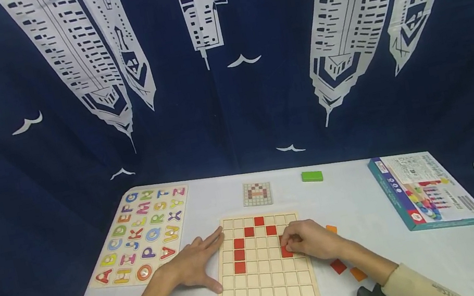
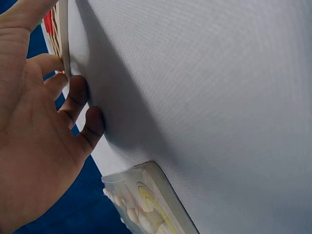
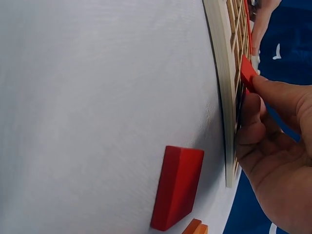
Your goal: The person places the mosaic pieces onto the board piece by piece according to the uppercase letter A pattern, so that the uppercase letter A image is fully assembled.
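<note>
A wooden grid board (image 1: 272, 282) lies on the white table, with several red square tiles (image 1: 238, 244) set in an arch-like pattern. Along its left edge, my left hand (image 1: 192, 262) steadies the board with thumb and fingers spread; its fingertips (image 2: 62, 63) touch the side in the left wrist view. Over the right part of the grid, my right hand (image 1: 312, 240) pinches a red tile (image 3: 247, 73) between thumb and fingers. The tile stands tilted against the cells. In the head view the fingers partly cover it.
A small pattern card (image 1: 257, 194) lies behind the board, and a green block (image 1: 312, 176) to its right. An alphabet puzzle (image 1: 139, 239) is at left, a box (image 1: 434, 187) at right. Near my right forearm lie a loose red tile (image 1: 338, 266) and orange tiles (image 1: 358, 273).
</note>
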Available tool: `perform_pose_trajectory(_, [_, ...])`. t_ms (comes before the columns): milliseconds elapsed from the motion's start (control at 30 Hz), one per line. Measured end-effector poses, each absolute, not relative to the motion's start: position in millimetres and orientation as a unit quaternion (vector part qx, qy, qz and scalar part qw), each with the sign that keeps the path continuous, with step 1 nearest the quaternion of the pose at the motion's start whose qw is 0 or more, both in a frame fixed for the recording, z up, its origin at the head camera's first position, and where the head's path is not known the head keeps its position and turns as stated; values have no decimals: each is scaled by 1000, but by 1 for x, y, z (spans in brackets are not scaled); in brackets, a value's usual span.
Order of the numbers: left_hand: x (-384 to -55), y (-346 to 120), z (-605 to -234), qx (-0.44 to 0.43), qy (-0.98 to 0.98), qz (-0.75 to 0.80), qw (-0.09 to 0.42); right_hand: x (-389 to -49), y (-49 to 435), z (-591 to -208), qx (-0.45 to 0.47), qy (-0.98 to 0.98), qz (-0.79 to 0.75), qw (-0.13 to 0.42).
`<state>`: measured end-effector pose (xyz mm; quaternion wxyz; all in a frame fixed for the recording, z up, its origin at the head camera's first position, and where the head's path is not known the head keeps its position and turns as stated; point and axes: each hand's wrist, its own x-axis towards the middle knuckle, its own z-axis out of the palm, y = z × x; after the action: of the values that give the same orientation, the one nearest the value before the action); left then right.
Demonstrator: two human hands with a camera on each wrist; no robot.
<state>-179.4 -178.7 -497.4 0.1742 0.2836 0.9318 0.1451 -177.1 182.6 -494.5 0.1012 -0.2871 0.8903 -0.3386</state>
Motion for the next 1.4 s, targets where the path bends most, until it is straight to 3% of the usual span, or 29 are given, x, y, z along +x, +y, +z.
perform_pose_trajectory(1400, [-178,-178,-496,285,931,141,177,-177,190,-494,-309,891,-319,94])
